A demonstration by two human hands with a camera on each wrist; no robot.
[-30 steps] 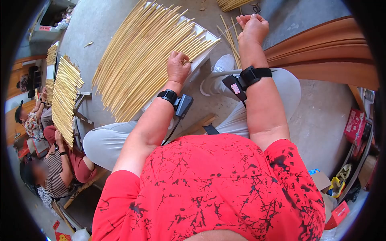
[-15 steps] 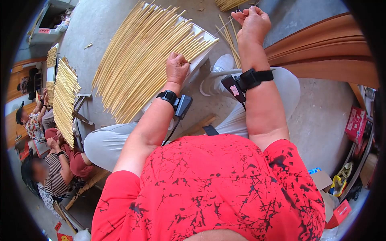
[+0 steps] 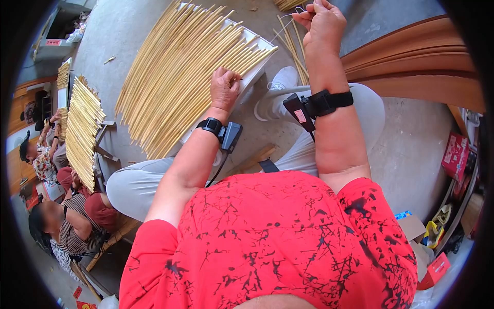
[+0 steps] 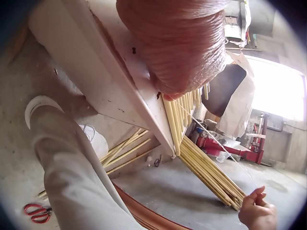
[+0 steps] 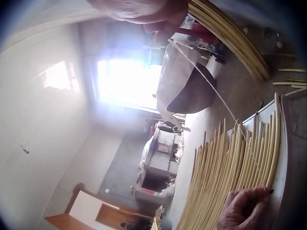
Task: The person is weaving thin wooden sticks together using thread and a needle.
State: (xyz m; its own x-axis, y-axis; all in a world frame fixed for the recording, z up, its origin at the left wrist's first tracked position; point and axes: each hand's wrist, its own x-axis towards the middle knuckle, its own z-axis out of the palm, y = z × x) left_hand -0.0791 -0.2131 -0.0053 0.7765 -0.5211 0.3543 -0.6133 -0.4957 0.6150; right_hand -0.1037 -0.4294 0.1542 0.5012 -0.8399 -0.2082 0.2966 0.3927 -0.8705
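A red box point(image 3: 455, 157), contents hidden, sits far right; slender yellowish sticks point(image 3: 188, 77) lie side by side on a white counter point(image 4: 135, 103), and the left hand point(image 3: 225, 88), at their edge, and right hand point(image 3: 326, 24), well apart, pinch thin white string point(image 5: 218, 97) stretched between.

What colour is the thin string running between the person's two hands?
White; the thin string shows best in the left wrist view.

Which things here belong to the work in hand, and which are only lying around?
In the work:
sticks on the white board
string stretched between left hand and right hand

Apparently just lying about:
pink-red box
red-handled scissors on the floor, though perhaps a tool
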